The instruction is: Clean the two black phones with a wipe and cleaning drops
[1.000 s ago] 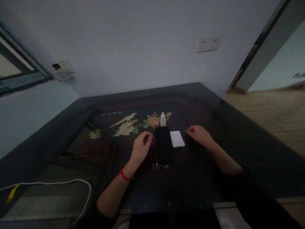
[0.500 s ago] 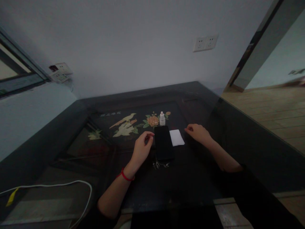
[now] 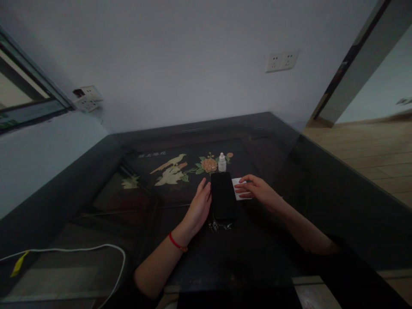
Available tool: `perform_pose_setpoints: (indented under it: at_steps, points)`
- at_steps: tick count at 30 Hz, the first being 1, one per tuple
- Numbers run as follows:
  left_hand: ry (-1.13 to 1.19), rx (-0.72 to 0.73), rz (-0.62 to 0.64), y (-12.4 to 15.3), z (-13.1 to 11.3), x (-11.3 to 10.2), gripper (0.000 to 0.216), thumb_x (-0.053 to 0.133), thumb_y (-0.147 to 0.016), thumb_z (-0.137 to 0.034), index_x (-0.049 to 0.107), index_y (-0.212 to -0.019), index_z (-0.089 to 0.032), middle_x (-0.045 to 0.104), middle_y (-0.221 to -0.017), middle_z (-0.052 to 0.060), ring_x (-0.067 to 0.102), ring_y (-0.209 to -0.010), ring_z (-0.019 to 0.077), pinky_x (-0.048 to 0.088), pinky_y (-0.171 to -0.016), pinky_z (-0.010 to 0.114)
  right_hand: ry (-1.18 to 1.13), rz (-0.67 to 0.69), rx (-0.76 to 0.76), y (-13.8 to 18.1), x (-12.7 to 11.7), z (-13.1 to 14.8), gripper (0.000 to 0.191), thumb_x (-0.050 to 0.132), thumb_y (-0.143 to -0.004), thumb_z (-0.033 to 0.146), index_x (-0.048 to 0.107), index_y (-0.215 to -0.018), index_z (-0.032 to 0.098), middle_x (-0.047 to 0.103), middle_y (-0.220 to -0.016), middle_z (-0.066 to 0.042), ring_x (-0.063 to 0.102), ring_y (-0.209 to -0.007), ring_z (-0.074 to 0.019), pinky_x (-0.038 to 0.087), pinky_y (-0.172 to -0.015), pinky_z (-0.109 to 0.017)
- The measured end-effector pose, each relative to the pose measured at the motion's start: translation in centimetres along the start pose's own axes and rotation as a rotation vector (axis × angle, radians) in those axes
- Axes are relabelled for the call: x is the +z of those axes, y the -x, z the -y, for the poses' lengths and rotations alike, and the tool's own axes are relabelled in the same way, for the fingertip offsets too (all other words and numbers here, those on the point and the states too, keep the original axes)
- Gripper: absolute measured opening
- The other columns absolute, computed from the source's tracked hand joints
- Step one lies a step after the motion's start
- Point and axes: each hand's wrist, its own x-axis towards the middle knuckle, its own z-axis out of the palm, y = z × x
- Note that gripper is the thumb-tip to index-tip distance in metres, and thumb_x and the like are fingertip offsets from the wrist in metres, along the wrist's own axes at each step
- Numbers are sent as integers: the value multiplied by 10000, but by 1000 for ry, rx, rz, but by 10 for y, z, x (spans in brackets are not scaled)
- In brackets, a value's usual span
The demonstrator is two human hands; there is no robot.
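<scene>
The black phone (image 3: 222, 195) lies flat on the dark bench (image 3: 273, 240), straight ahead of the person and between the two hands. Its long axis runs away from the body, with a small keychain (image 3: 219, 225) at its near end and a little white dropper bottle (image 3: 222, 162) standing just beyond its far end. The left hand (image 3: 200, 208) is open, its fingers straight and together, laid along the phone's left long edge. In this dim light it may be touching or only just beside it. The right hand (image 3: 257, 191) rests on a white wipe (image 3: 236, 181) just right of the phone, with its fingers loosely spread over the sheet and closed on nothing that shows. Both hands are about equally near, but the left one lies parallel to the phone while the right comes in at an angle across the wipe. The bench is bare toward the body and out to the right, up to its edge. On the left a bird-and-flower inlay (image 3: 174, 169) sits under the surface, and a white cable (image 3: 96, 249) loops well apart from everything else.
</scene>
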Motion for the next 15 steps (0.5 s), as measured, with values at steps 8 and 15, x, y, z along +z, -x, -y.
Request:
perform_pose_setpoints:
  at_steps: [8,15]
  points:
    - [141,-78,-2,4,-7,3,610,460,-926,-238,216,-1485,-229,334,-1537,67,315,-1399,119,225,-1165,271,-64,41,-9,4,2,1,36,563,-809,156,567,-803,192,702,-925,-70,669,-942,-194,571,-777,-327]
    - [145,-65,13,5,-8,4,583,474,-926,-234,260,-1467,-212,378,-1512,81,363,-1375,123,236,-1158,258,-53,65,-44,2,3,-5,39,541,-833,184,574,-811,186,677,-947,-61,645,-974,-174,552,-801,-304]
